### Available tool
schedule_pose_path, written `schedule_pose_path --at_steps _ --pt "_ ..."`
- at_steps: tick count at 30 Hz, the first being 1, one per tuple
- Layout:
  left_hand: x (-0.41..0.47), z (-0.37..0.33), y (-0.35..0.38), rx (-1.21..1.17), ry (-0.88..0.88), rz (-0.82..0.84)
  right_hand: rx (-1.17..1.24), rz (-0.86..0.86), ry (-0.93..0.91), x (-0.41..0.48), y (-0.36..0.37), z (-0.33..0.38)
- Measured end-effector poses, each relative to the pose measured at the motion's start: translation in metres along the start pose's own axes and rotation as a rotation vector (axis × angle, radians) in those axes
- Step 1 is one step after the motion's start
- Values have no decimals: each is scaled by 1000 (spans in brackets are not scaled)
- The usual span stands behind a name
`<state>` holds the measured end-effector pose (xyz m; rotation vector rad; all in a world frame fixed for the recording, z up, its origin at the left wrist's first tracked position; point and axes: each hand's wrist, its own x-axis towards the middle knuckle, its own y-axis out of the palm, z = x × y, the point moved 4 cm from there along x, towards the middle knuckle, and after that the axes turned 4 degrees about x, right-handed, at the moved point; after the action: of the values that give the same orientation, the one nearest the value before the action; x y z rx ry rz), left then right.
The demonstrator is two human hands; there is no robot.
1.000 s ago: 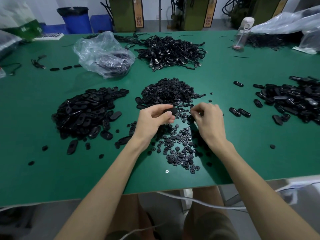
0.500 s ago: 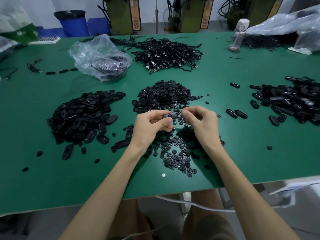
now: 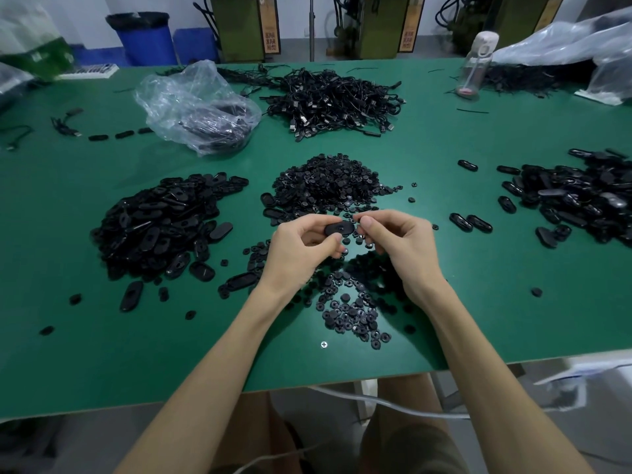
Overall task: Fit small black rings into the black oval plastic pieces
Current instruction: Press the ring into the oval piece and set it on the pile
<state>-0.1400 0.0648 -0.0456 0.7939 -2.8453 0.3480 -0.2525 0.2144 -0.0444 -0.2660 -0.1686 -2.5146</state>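
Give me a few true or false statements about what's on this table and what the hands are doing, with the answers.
1. The left hand holds a black oval piece. True.
2. The right hand lies flat on the table. False: it is raised, pinching what looks like a small ring beside the black oval piece.
3. The plastic bag lies right of the cable pile. False: it lies left of it.
4. A ring pile lies beyond the hands. True.
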Motion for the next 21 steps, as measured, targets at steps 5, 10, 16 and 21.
schedule_pose_path --at_steps 5,10,16,21 --pt "-1 -1 -1 -29 5 -1 -8 10 12 0 1 0" --pt "-2 -2 0 -41 11 3 38 26 29 -2 1 1" --pt "-1 -1 0 -55 11 -1 146 104 31 -3 6 4" --pt "1 1 -1 -81 15 -7 177 148 36 -5 10 6"
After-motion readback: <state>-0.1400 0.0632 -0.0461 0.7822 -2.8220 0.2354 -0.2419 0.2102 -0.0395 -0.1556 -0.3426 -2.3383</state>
